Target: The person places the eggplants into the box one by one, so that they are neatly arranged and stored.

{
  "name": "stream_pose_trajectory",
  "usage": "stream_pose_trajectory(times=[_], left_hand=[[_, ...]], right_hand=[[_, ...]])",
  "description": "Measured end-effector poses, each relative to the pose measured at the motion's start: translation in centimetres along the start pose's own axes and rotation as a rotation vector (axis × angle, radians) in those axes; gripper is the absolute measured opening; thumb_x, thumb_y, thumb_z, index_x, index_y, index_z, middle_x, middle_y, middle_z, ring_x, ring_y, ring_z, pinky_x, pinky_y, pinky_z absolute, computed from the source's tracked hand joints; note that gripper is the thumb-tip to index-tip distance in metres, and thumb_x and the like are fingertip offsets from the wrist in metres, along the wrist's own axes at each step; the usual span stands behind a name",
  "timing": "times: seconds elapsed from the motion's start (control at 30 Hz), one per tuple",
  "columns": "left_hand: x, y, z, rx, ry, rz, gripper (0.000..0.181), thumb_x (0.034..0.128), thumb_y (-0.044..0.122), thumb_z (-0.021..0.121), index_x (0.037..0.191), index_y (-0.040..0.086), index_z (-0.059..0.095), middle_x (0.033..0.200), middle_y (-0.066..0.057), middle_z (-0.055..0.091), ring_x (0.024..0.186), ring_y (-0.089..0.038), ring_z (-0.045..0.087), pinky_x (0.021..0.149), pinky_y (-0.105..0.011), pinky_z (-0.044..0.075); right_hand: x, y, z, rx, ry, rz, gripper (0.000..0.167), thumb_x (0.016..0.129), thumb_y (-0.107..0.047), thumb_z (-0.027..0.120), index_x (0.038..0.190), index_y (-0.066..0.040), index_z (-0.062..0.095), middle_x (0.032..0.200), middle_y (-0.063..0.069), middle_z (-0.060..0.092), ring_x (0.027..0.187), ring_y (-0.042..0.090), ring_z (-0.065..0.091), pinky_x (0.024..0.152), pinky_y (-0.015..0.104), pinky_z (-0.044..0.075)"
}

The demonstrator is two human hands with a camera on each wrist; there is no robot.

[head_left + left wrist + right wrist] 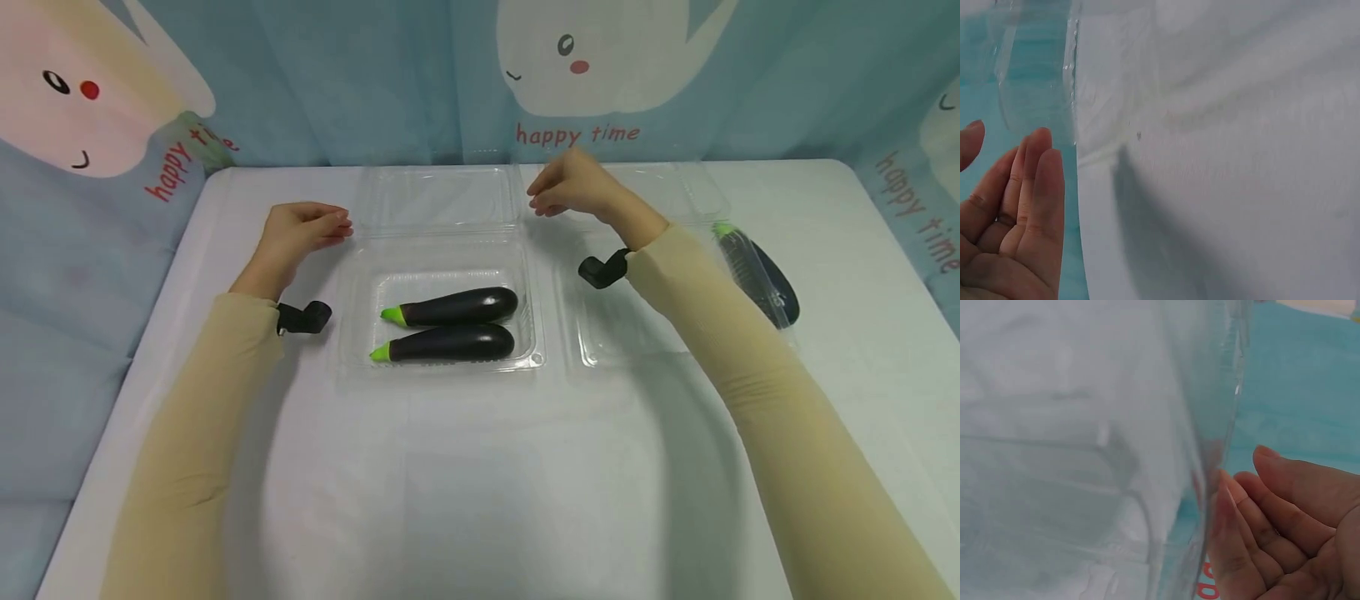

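Two dark eggplants with green stems lie side by side in the base of a clear hinged container, its lid folded back flat behind. My left hand is beside the lid's left edge, holding nothing; in the left wrist view the thumb stands apart from the extended fingers, close to clear plastic. My right hand is over the gap at the lid's right side. The right wrist view shows its thumb and fingers apart, fingertips at a clear plastic edge; contact cannot be told.
A second clear container lies open on the right, partly under my right arm. Farther right, another dark eggplant is partly covered by clear plastic. A blue printed curtain hangs behind the white table.
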State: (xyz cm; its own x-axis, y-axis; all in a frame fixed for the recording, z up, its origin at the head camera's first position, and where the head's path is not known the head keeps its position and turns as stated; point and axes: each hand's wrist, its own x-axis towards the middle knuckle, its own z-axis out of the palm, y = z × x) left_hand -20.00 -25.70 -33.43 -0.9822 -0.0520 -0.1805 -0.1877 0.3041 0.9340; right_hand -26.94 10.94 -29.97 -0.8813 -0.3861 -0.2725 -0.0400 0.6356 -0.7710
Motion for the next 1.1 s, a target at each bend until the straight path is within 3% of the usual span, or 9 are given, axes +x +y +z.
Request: stream_pose_trajectory(times=[0.13, 0.23, 0.43, 0.53, 0.83, 1.1], left_hand=[[0.2, 0.2, 0.7, 0.014, 0.007, -0.069, 0.046, 0.0922, 0.021, 0.062, 0.124, -0.011, 0.054, 0.086, 0.005, 0.065, 0.08, -0.003, 0.063, 0.076, -0.017, 0.053], [0.3, 0.2, 0.9, -0.043, 0.023, -0.088, 0.039, 0.0911, 0.018, 0.063, 0.119, -0.009, 0.058, 0.082, 0.006, 0.065, 0.077, -0.003, 0.063, 0.072, -0.017, 0.053], [0.4, 0.3, 0.9, -0.182, 0.032, -0.114, 0.007, 0.0886, 0.007, 0.065, 0.094, 0.004, 0.065, 0.081, 0.004, 0.065, 0.075, -0.006, 0.063, 0.068, -0.016, 0.053], [0.3, 0.5, 0.8, -0.215, 0.034, -0.119, 0.005, 0.0884, 0.004, 0.064, 0.093, 0.004, 0.064, 0.084, 0.002, 0.064, 0.078, -0.008, 0.062, 0.07, -0.016, 0.053], [-0.2, 1.1, 0.9, -0.269, 0.042, -0.046, 0.007, 0.086, -0.001, 0.065, 0.091, 0.001, 0.061, 0.078, 0.0, 0.065, 0.075, -0.008, 0.063, 0.068, -0.016, 0.053], [-0.4, 0.9, 1.1, -0.295, 0.044, 0.042, 0.008, 0.0848, -0.006, 0.065, 0.087, 0.002, 0.063, 0.075, 0.0, 0.065, 0.072, -0.008, 0.064, 0.066, -0.016, 0.054]], right_hand=[[0.1, -0.1, 0.2, 0.007, -0.017, 0.005, 0.029, 0.091, -0.005, 0.061, 0.115, 0.011, 0.061, 0.103, 0.017, 0.067, 0.079, 0.012, 0.065, 0.076, 0.023, 0.055], [0.1, -0.2, 0.4, 0.021, -0.03, 0.013, 0.031, 0.091, -0.006, 0.062, 0.116, 0.012, 0.061, 0.107, 0.018, 0.066, 0.079, 0.012, 0.066, 0.077, 0.024, 0.055], [0.1, -0.5, 0.5, 0.041, -0.015, 0.048, 0.032, 0.091, -0.007, 0.062, 0.118, 0.011, 0.06, 0.109, 0.018, 0.065, 0.078, 0.01, 0.066, 0.079, 0.024, 0.054], [0.1, -0.7, 0.4, 0.101, -0.002, 0.076, 0.035, 0.092, -0.006, 0.06, 0.122, 0.011, 0.057, 0.108, 0.017, 0.065, 0.078, 0.009, 0.066, 0.081, 0.025, 0.054], [-0.1, -0.9, -0.1, 0.301, 0.107, 0.059, 0.033, 0.093, -0.002, 0.057, 0.122, 0.012, 0.055, 0.101, 0.013, 0.064, 0.084, 0.015, 0.066, 0.09, 0.035, 0.05], [-0.2, -1.2, -0.6, 0.348, 0.19, 0.0, 0.028, 0.092, -0.005, 0.059, 0.116, 0.009, 0.058, 0.097, 0.008, 0.064, 0.088, 0.017, 0.065, 0.085, 0.027, 0.053]])
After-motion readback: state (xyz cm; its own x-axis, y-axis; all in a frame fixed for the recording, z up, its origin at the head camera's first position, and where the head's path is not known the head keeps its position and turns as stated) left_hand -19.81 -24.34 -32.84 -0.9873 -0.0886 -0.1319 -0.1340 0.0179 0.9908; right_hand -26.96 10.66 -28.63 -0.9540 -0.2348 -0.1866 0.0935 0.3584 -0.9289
